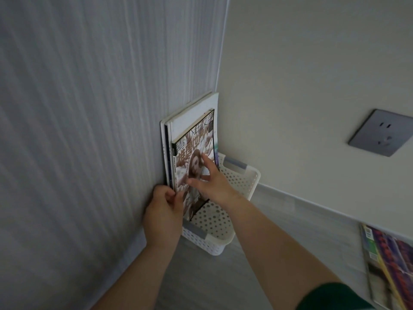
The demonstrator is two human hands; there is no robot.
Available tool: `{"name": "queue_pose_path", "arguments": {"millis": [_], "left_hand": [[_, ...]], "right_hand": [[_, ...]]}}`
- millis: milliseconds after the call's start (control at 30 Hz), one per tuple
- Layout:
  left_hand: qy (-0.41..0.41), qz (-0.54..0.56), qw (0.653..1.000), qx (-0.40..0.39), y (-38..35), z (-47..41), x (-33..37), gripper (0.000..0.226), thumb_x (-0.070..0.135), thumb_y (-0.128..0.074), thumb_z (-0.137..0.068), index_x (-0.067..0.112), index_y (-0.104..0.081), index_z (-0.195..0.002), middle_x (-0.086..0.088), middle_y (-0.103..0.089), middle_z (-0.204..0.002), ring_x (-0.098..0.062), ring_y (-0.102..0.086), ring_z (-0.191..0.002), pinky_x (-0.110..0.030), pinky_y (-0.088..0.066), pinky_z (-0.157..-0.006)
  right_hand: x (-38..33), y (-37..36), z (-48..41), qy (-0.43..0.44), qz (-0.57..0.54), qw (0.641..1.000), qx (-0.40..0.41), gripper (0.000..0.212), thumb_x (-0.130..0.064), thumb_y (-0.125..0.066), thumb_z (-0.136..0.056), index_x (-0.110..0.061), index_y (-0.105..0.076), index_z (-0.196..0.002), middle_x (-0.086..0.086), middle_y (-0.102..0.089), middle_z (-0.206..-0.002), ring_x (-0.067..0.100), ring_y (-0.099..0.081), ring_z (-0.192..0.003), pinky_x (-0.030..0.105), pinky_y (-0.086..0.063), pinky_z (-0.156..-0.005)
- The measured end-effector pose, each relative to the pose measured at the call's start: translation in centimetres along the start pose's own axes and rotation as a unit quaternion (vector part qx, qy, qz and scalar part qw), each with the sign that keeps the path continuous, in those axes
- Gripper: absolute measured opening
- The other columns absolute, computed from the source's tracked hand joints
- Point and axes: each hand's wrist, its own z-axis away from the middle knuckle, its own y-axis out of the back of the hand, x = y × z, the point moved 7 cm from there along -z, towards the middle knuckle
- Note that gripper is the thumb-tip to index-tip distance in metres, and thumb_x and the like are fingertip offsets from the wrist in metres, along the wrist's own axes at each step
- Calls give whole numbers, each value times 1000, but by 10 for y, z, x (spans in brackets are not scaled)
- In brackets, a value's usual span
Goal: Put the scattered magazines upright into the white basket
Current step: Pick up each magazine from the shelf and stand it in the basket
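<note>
A white perforated basket (242, 180) stands on the floor in the room's corner. Several magazines stand upright in it against the left wall; the tallest is a white one (196, 117). In front stands a smaller magazine (194, 142) with a portrait cover and large characters. My left hand (164, 211) pinches this magazine's lower spine edge. My right hand (211, 179) lies flat on its cover with fingers spread. The magazine's lower end is inside the basket, partly hidden by my hands.
A stack of magazines (388, 265) lies on the grey floor at the lower right, cut off by the frame edge. A grey wall socket (380, 133) sits on the right wall. A white cord (221, 52) runs down the corner.
</note>
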Motion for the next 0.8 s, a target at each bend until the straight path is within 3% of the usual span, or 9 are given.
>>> {"name": "queue_pose_path", "arguments": {"millis": [133,233,333,467,533,633,733,800], "left_hand": [[-19,-18,998,-62,-5,5,4,37,22,-62,-80,31,-36,-55,11,-47,-52,-22,-49,-55,-25,-31,-50],[-31,-21,994,-103,-10,9,16,38,24,-61,-80,30,-36,-52,13,-47,-53,-20,-49,-56,-22,-30,-48],[-61,-1,987,-148,-20,28,37,37,22,-61,-80,30,-37,-53,10,-48,-53,-17,-48,-54,-22,-29,-47],[-99,23,972,-213,-41,74,65,42,15,-63,-78,30,-35,-51,8,-44,-48,-17,-45,-51,-25,-30,-48],[-119,22,962,-243,-52,100,75,45,13,-65,-76,31,-33,-49,8,-42,-45,-8,-43,-48,-24,-31,-49],[-129,-24,934,-334,-76,145,82,42,17,-65,-76,33,-35,-50,8,-44,-46,-1,-42,-49,-23,-31,-48],[-130,-64,896,-419,-99,196,85,38,23,-63,-78,34,-38,-52,6,-47,-47,-6,-45,-49,-27,-33,-52],[-142,-68,880,-448,-108,231,90,20,24,-60,-80,35,-52,-65,9,-56,-56,-13,-56,-61,-24,-37,-58]], "right_hand": [[-5,2,6,14,17,1000,8,72,-16,-64,-81,-23,-23,-140,-8,-41,-123,10,-43,-111,3,-39,-69],[-5,20,22,25,61,997,45,59,-16,-63,-81,-18,-36,-134,-13,-44,-115,8,-42,-101,3,-36,-70],[8,55,53,3,119,987,110,40,-17,-63,-81,-14,-52,-120,6,-56,-121,10,-48,-88,10,-34,-68],[37,116,114,-43,162,968,186,27,-11,-59,-83,-7,-60,-110,14,-63,-113,11,-50,-80,14,-35,-64],[52,147,149,-63,159,956,236,22,-7,-57,-83,-4,-64,-103,15,-66,-103,12,-51,-72,11,-37,-60],[80,188,208,-110,167,934,295,21,-6,-54,-83,-7,-66,-100,7,-66,-93,18,-59,-83,10,-35,-55],[116,217,271,-161,172,914,329,23,-6,-51,-84,-6,-66,-102,13,-67,-109,24,-61,-100,13,-31,-64],[139,231,315,-190,195,901,337,24,-7,-51,-85,-6,-64,-105,13,-66,-113,25,-59,-106,15,-30,-68]]}}
